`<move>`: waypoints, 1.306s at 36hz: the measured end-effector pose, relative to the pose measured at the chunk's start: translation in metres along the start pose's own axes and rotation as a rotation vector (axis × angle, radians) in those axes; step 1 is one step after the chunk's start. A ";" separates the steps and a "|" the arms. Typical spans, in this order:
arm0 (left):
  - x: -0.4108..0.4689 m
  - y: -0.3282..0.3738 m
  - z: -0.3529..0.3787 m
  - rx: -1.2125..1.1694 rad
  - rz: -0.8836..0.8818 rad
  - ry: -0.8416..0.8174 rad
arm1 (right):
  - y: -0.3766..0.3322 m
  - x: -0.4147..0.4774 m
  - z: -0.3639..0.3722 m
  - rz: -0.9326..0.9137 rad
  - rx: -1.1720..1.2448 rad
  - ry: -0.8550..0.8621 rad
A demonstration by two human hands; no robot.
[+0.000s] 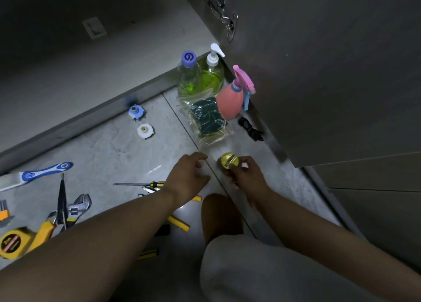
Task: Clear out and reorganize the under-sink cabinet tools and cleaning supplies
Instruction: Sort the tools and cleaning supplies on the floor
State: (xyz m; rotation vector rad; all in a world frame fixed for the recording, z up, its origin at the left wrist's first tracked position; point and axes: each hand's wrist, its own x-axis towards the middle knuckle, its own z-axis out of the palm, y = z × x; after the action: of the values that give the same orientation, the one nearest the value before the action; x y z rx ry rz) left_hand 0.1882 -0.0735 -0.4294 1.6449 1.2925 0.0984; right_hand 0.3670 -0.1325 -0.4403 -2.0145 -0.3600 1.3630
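My right hand (247, 176) holds a small round yellow object (229, 161) just above the floor, right of a tile seam. Left of it hovers my left hand (189, 176), fingers apart and holding nothing. Beyond both hands stand a clear bottle of green liquid with a blue cap (189, 77), a pump bottle of green liquid (213, 73) and a pink spray bottle (232, 98). A clear bag of green scouring pads (208, 119) lies in front of the bottles. Tools lie on the floor at left: a screwdriver (141, 184), an adjustable wrench (78, 207), pliers (61, 201) and a yellow tape measure (13, 243).
The open grey cabinet door (319, 73) with its hinge (224, 12) stands at right. The cabinet floor (68, 69) lies beyond a metal sill. A blue fitting (136, 112), a white fitting (145, 130), a black bundle (250, 129) and a blue-handled brush (34, 175) lie on the tiles. My knee (221, 215) is below the hands.
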 end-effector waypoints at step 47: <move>-0.194 -0.252 -0.172 0.099 -0.827 0.396 | -0.125 -0.107 0.297 -0.752 -1.621 -0.887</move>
State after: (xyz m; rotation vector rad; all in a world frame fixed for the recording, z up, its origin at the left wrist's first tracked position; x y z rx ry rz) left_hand -0.1691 -0.1303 -0.4337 1.0779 2.2170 -0.1527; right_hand 0.0723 0.0100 -0.3500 -1.5161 -2.9711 1.3784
